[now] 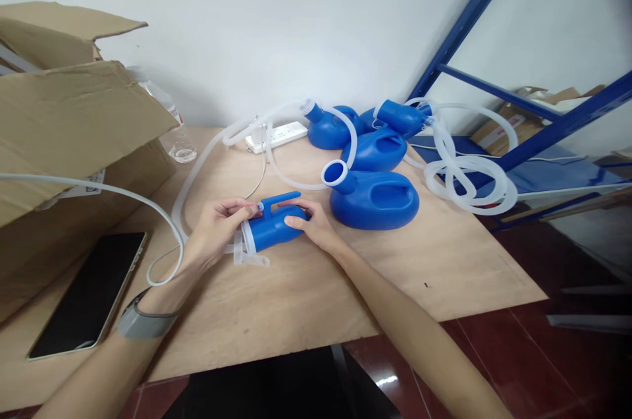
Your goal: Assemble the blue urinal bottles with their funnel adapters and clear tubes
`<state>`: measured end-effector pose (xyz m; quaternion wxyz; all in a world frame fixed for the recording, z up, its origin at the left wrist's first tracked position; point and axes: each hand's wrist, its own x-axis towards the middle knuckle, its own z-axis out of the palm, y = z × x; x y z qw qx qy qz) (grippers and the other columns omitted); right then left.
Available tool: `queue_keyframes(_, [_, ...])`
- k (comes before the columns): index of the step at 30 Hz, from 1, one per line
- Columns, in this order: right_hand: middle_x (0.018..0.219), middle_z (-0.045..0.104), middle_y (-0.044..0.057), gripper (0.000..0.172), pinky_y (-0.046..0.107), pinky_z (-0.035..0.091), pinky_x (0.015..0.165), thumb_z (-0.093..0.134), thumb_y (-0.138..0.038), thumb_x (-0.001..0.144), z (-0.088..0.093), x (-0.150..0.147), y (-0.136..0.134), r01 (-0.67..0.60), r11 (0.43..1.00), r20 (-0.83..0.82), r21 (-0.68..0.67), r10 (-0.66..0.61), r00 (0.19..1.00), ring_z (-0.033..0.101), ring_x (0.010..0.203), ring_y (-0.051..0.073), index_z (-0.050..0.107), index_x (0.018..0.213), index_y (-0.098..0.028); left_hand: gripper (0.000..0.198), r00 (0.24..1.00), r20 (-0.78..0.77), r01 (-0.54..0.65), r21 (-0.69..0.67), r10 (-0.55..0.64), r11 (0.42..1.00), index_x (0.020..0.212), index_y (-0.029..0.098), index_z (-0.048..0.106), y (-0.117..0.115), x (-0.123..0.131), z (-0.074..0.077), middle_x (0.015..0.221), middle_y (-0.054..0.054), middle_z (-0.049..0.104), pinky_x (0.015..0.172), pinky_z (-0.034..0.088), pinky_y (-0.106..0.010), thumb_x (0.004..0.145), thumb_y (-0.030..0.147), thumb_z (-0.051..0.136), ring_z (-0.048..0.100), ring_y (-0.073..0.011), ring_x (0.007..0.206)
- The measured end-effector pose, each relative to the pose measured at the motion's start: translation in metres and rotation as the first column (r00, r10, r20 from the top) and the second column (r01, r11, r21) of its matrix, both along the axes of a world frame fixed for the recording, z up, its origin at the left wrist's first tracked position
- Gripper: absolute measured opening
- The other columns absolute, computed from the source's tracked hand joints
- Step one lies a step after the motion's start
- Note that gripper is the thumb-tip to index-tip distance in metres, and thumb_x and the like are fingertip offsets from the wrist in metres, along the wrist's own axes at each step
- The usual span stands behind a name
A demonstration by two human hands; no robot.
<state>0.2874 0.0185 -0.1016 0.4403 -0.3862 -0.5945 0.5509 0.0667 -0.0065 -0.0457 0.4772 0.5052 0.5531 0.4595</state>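
A blue plastic urinal cup (271, 232) with a slim handle and a white rim lies sideways above the table, between my two hands. My left hand (221, 226) pinches the front end of its handle beside the rim. The fingers of my right hand (312, 221) wrap round the cup's rounded back end. From the rim hangs a translucent cap strap (253, 260). A clear hose (195, 175) runs from near my left wrist towards the back of the table. Just right of my right hand stands a blue urinal bottle (345, 207) with a white-rimmed open neck.
More blue bottles (375, 152) stand behind, with another blue cup (399, 116) and a coiled hose (474, 185). A white power strip (284, 136) lies near the wall. On the left are a cardboard box (74, 122), a plastic bottle (178, 142), a phone (91, 294) and a white cable (123, 192).
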Motion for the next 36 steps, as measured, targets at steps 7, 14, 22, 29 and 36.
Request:
queue_keyframes(7, [0.122, 0.08, 0.008, 0.034, 0.045, 0.057, 0.105, 0.074, -0.046, 0.089, -0.001, 0.003, -0.005, -0.028, 0.923, 0.237, 0.385, -0.069, 0.969, 0.075, 0.114, 0.028, 0.08, 0.115, -0.024, 0.04, 0.998, -0.06, 0.032, 0.008, -0.032, 0.999, 0.076, 0.018, 0.084, -0.006, 0.002, 0.01, 0.081, -0.011, 0.083, 0.068, 0.062, -0.031, 0.063, 0.055, 0.092, 0.077, -0.0263, 0.078])
queue_keyframes(14, [0.126, 0.08, 0.011, 0.031, 0.052, 0.051, 0.114, 0.063, -0.041, 0.098, 0.002, -0.008, -0.023, -0.008, 0.822, 0.394, 0.569, -0.264, 0.881, 0.077, 0.116, 0.032, 0.082, 0.114, -0.023, 0.038, 0.981, -0.137, 0.149, 0.051, -0.141, 0.988, 0.085, 0.017, 0.086, -0.021, 0.014, 0.005, 0.092, -0.011, 0.085, 0.075, 0.065, -0.034, 0.073, 0.053, 0.083, 0.08, -0.0288, 0.084])
queue_keyframes(22, [0.111, 0.084, 0.01, 0.028, 0.047, 0.06, 0.097, 0.07, -0.042, 0.09, -0.002, -0.012, -0.023, 0.078, 0.795, 0.43, 0.601, -0.404, 0.807, 0.08, 0.099, 0.033, 0.085, 0.105, -0.024, 0.03, 0.953, -0.268, 0.182, 0.131, -0.142, 0.975, 0.087, 0.02, 0.086, -0.024, 0.016, 0.002, 0.093, -0.008, 0.086, 0.076, 0.066, -0.033, 0.082, 0.047, 0.075, 0.082, -0.0274, 0.083])
queue_keyframes(29, [0.108, 0.085, 0.006, 0.019, 0.044, 0.062, 0.094, 0.073, -0.036, 0.084, 0.0, -0.012, -0.026, 0.091, 0.76, 0.401, 0.643, -0.436, 0.806, 0.081, 0.091, 0.029, 0.085, 0.095, -0.027, 0.029, 0.961, -0.237, 0.172, 0.118, -0.141, 0.978, 0.086, 0.019, 0.085, -0.025, 0.018, -0.001, 0.085, -0.007, 0.085, 0.069, 0.065, -0.032, 0.08, 0.046, 0.076, 0.08, -0.026, 0.076])
queue_keyframes(36, [0.104, 0.085, 0.007, 0.015, 0.043, 0.062, 0.087, 0.071, -0.035, 0.085, -0.001, -0.012, -0.028, 0.068, 0.767, 0.412, 0.639, -0.415, 0.811, 0.08, 0.087, 0.029, 0.083, 0.088, -0.026, 0.03, 0.968, -0.213, 0.16, 0.109, -0.134, 0.981, 0.087, 0.018, 0.085, -0.026, 0.02, -0.001, 0.078, -0.006, 0.083, 0.063, 0.062, -0.028, 0.08, 0.045, 0.074, 0.078, -0.0221, 0.068])
